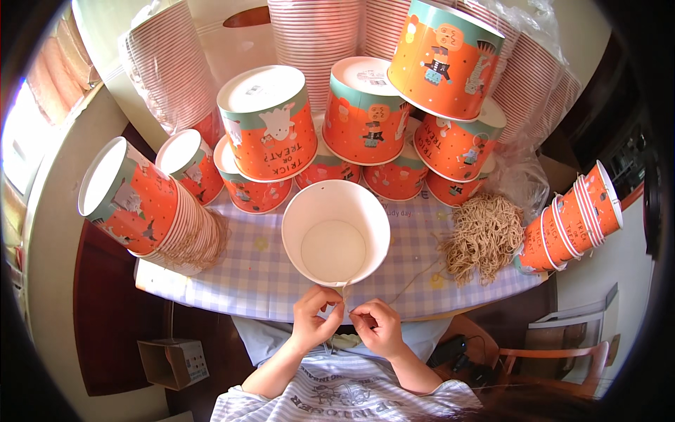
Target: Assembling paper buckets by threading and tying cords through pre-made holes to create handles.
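A white-lined paper bucket point(335, 200) stands mouth up at the table's front edge, its inside facing me. Just below its near rim, my left hand point(318, 320) pinches a thin beige string point(345, 287) that reaches up to the rim. Close on its right, my right hand point(377, 328) is closed too, thumb and finger pressed together on the string. From there a strand runs across the cloth toward a tangled heap of beige strings point(485, 239) at the right. The exact fingertip grip is too small to make out.
Upside-down orange paper buckets point(267, 126) are piled behind the open one. Nested stacks stand at the left point(151, 204) and right point(573, 221). Tall wrapped stacks point(316, 35) rise at the back. A checked tablecloth point(260, 281) covers the table; a wooden chair point(555, 362) is at lower right.
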Available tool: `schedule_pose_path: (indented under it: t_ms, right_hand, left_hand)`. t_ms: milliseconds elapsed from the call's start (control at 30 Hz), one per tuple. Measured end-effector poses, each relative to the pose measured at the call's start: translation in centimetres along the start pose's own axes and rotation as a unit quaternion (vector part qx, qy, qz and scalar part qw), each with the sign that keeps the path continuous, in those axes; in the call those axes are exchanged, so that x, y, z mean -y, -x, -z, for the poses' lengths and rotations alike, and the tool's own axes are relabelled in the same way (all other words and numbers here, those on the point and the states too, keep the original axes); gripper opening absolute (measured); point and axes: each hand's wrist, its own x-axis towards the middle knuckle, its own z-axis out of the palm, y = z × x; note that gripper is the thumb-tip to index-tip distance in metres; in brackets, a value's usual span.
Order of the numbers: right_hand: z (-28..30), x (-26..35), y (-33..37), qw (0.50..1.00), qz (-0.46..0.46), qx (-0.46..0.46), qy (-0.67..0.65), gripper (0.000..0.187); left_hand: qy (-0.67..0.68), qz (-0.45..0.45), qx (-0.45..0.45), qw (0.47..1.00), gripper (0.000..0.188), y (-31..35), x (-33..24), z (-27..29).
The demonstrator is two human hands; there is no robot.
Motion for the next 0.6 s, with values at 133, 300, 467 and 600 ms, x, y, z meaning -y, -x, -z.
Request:
schedule_pose_path:
  t_ms: [133,300,467,600]
  right_hand:
    - [-0.1,0.3,-0.1,1.000,0.017,0.003,0.008,0.009]
    - [-0.3,-0.1,-0.1,0.999,0.043,-0.007,0.022,0.009]
    - [-0.4,-0.4,0.0,0.996,0.071,0.007,0.053,0.010]
    - [-0.2,-0.2,0.1,0.999,0.016,-0.018,0.031,0.009]
  left_hand:
    - [0.090,0.045,-0.004,0.995,0.009,0.7,1.0,-0.3]
    - [0.110,0.091,0.017,0.990,0.008,1.6,1.8,-0.9]
    - [0.199,0.193,-0.003,0.961,0.006,1.5,1.1,-1.5]
    - [0.190,0.185,0.006,0.964,0.008,1.1,0.8,-1.5]
